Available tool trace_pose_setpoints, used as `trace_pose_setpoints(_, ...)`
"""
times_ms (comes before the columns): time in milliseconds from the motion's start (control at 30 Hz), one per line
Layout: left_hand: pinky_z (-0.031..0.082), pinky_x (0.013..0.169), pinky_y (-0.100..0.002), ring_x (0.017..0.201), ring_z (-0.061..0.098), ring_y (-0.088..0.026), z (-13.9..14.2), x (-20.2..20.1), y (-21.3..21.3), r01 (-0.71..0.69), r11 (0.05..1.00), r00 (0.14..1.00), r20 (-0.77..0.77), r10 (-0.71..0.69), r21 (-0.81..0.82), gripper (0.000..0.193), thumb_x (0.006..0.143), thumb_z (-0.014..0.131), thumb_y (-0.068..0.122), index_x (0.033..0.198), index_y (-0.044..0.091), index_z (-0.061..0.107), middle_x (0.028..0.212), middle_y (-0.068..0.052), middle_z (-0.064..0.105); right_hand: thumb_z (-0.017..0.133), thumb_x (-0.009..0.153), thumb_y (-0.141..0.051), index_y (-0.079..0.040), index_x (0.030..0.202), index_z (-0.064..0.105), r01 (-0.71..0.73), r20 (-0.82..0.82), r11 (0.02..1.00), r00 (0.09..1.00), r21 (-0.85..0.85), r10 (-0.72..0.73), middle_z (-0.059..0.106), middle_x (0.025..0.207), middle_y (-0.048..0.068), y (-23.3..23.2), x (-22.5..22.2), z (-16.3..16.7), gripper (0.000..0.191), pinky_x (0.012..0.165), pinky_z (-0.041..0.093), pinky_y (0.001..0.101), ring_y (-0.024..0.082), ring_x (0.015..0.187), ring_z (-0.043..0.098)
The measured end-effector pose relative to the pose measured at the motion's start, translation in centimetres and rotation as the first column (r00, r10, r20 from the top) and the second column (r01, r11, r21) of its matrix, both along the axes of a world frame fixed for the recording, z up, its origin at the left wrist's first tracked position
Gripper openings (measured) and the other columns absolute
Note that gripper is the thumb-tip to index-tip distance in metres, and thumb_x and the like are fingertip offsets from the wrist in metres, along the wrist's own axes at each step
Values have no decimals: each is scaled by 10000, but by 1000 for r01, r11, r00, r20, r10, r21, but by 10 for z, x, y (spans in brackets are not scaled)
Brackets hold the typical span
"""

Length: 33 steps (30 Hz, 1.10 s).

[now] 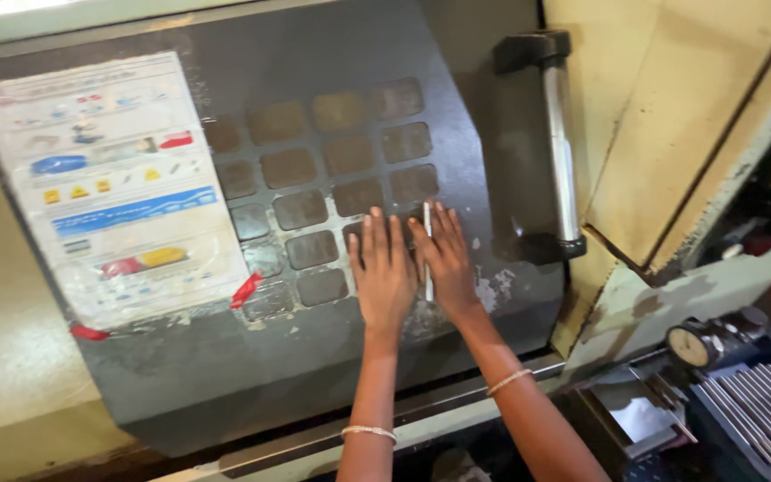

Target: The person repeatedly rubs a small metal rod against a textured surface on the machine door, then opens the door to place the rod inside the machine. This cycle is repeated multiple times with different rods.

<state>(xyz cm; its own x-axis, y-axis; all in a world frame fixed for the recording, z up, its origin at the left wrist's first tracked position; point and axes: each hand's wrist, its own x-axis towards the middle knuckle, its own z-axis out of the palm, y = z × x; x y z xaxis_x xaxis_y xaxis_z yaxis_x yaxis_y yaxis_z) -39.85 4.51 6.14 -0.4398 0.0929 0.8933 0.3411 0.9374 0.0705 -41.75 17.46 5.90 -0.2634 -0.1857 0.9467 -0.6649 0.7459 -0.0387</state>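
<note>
Under the right hand (446, 259), a thin rod (427, 234).

A long shiny handle (561, 147) with black ends sits on the right side of the door. A big sticker sheet (113, 183) with little pictures is taped on the left with red tape (245, 290). A round dial gauge (691, 345) and a row of thin metal rods (765, 403) lie at the bottom right.

White rectangular label sheet (109, 183) taped upper-left on dark panel, blue, yellow, red patches
</note>
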Motion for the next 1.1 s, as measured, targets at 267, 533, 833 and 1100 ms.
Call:
trace_pose_setpoints(267, 211, 1257, -549, 1536, 341, -301, -21, 16, 2, 4, 998, 1000, 5, -4, -60, 565, 975, 573, 244, 1502, 53, 510, 1630, -179, 394, 616, 937, -42, -4, 1402, 583, -21, 70, 1000, 997, 17, 20, 456, 1556, 272, 8, 18, -26, 468, 1240, 281, 581, 432, 1485, 400)
trace_pose_setpoints(533, 183, 1238, -575, 1543, 290, -328, -24, 21, 0, 25, 999, 998, 63, -22, -41, 607, 957, 592, 226, 1529, 67, 463, 1649, -193, 335, 599, 1016, -109, -35, 1352, 634, -22, 176, 980, 983, -196, 57, 534, 1491, 263, 25, 67, -52, 345, 1171, 414, 459, 391, 1431, 491)
trace_pose_setpoints(833, 321, 1288, -518, 1513, 439, -374, -14, 44, 75, 572, 805, 813, 16, -581, 155, 511, 1012, 597, 148, 1506, 81, 484, 1570, -168, 483, 438, 1071, -356, 6, 1360, 592, 160, 328, 345, 793, -925, 513, 730, 1170, 160, 95, 177, -81, 488, 1007, 521, 396, 257, 1116, 688)
trace_pose_setpoints(1100, 393, 1070, -515, 1298, 505, -480, 63, 29, 205, 609, 467, 682, -124, -720, 641, 756, 992, 662, 248, 1541, -109, 285, 1433, -381, 489, 339, 1090, -604, 18, 1368, 600, 184, 35, -137, 708, -973, 705, 608, 820, 52, 159, 205, -151, 730, 765, 479, 339, 184, 785, 585)
